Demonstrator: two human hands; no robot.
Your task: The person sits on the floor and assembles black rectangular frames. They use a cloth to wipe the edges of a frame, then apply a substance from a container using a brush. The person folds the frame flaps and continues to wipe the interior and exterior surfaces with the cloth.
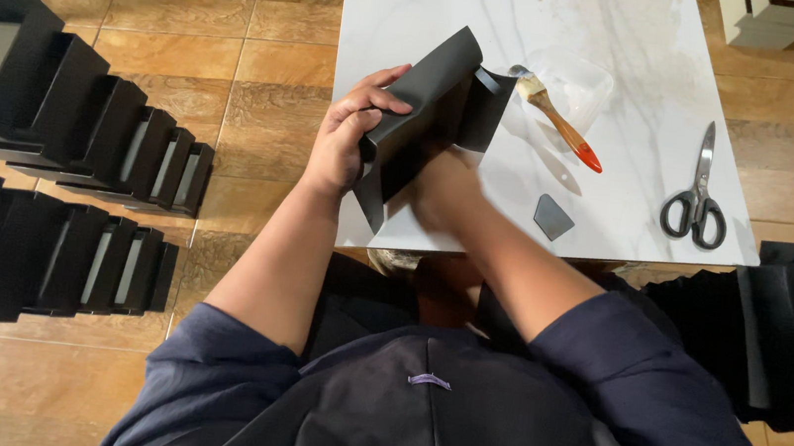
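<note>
Closest in, the left hand [352, 138] curls over the outer edge of a black paper-covered box piece [430, 107], thumb and fingers pinching its folded wall, holding it tilted above the near edge of the counter [637, 41]. The right hand [441, 186] is tucked in under and inside the black sheet; its grip is hidden by the paper, so I cannot tell if it is spread flat or closed. The loose flap hanging down toward the lap looks ready to crease or tear if the left pinch twists.

Just past the hands, a small dark grey scraper [554, 217] lies on the white marble near the edge; an elbow swing could knock it to the floor. Beyond, a brush with an orange handle [556, 119] rests across a clear plastic tub [572, 84], bristles close to the black sheet — a smear looks possible if the piece swings right. Scissors [697, 193] lie well apart, right. On the tiled floor to the left, rows of finished black boxes [80, 117] stand nested.
</note>
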